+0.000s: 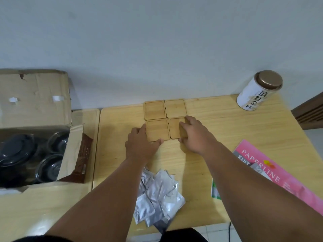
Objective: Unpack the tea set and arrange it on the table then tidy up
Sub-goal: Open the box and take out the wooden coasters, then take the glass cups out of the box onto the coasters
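Bare pale wood is lying open on the table [218, 119] to the right of the hands, running out to the far right corner, and a narrower strip is staying free between the hands and the near edge; a seam is dividing this table from a second surface on the left. Four square wooden coasters [165, 119] with rounded corners and shallow raised rims are sitting in a two-by-two block, edges touching, close to the wall beyond the fingers. The left hand [141, 142] is spread half open, thumb along the near edge and fingers along the left side of the near-left coaster [157, 130], gripping it lightly by its edges. The right hand [193, 135] is curving over the near-right coaster [176, 127], fingers resting on its top and right rim, thumb at its near edge. Just behind the wrists, a loose heap of crinkled silver foil sachets [159, 194] is lying by the near edge. Well to the left of the left hand, an open, worn cardboard box [35, 102] is holding dark glossy round pieces in clear plastic wrapping [50, 165]. Far beyond the right hand, a white cylindrical tea tin [258, 91] with a bronze lid is standing near the wall. Under the right forearm a pink glossy packet [272, 173] is lying flat
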